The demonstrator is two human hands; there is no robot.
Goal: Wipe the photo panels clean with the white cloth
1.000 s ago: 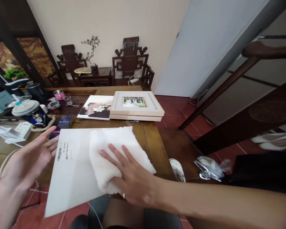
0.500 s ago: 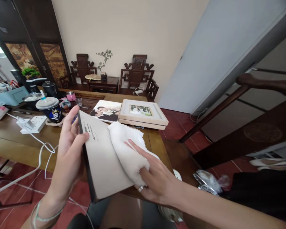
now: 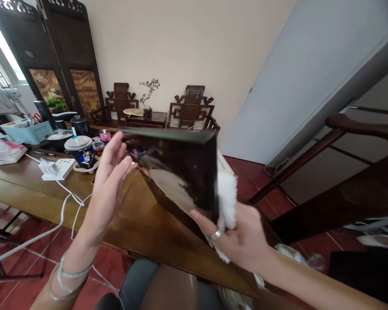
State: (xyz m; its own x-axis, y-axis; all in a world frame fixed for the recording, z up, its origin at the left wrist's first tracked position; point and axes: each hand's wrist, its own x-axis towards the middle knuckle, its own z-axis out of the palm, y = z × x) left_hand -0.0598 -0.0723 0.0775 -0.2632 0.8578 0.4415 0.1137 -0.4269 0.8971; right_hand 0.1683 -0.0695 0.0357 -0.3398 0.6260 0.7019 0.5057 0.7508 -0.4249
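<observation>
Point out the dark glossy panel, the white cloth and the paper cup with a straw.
dark glossy panel (image 3: pixel 181 172), head view, on its shiny face
white cloth (image 3: pixel 226 198), head view, on its fluffy upper part
paper cup (image 3: pixel 83 156), head view, on its printed side

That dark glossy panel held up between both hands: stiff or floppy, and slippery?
The dark panel probably is stiff: it keeps straight edges though gripped only at its sides. Its mirror-like face looks slippery; the right hand grips through a white cloth, the left hand steadies.
</observation>
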